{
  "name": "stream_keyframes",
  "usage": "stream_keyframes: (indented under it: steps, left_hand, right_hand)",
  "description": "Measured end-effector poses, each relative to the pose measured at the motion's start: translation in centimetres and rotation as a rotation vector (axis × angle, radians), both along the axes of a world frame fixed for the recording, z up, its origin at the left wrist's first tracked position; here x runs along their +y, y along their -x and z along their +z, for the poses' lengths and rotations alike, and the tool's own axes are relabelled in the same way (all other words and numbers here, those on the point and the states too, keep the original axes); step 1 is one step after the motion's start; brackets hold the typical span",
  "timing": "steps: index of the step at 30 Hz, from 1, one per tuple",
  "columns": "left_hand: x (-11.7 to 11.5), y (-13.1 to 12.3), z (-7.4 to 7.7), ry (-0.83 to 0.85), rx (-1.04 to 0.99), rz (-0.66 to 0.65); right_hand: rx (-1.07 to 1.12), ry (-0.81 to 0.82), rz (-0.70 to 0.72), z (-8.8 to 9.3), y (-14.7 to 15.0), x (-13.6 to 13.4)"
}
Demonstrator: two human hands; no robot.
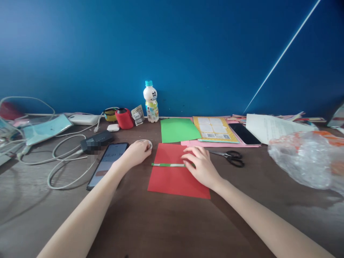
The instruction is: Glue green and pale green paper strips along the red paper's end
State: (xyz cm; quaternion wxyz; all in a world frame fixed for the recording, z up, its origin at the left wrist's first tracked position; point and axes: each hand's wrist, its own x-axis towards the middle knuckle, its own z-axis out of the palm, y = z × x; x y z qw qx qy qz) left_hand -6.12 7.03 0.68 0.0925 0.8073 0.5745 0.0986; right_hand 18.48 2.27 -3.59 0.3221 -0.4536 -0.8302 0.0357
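Observation:
A red paper sheet (174, 177) lies flat on the brown table (161, 229) in front of me. Across its middle runs a thin green strip (168, 165). My right hand (201, 166) rests on the sheet with fingers spread flat, pressing down the strip's right end. Left of the sheet, my left hand (137, 152) is curled over a small white tape roll (149, 144), fingers closed around it. Black scissors (231, 157) lie just right of my right hand.
A phone (107, 163) lies beside my left forearm, with white cables (61, 157) and a black box (96, 140) further left. Behind are green paper (178, 129), a yellow packet (215, 129), another phone (244, 133), a bottle (151, 102), a red cup (124, 118). A plastic bag (309, 157) sits right.

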Motion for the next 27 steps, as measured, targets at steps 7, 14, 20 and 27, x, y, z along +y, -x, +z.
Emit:
stream_keyframes:
  steps: [7, 14, 20, 27]
  left_hand:
    - [-1.5, -3.0, 1.0, 0.248, -0.734, -0.186]
    - [-3.7, -6.6, -0.7, 0.493, -1.002, -0.307]
    - [-4.7, -7.8, -1.2, 0.406, -1.004, -0.342]
    - [-5.0, -8.5, -2.0, 0.357, -1.029, -0.264]
  right_hand:
    - [0.154, -0.148, -0.03, 0.7, -0.1, -0.4]
    - [0.246, -0.074, 0.214, 0.7, 0.7, -1.1]
    - [0.33, -0.044, 0.177, 0.7, 0.7, -0.9]
    - [0.405, -0.04, 0.146, 0.6, 1.0, -1.0]
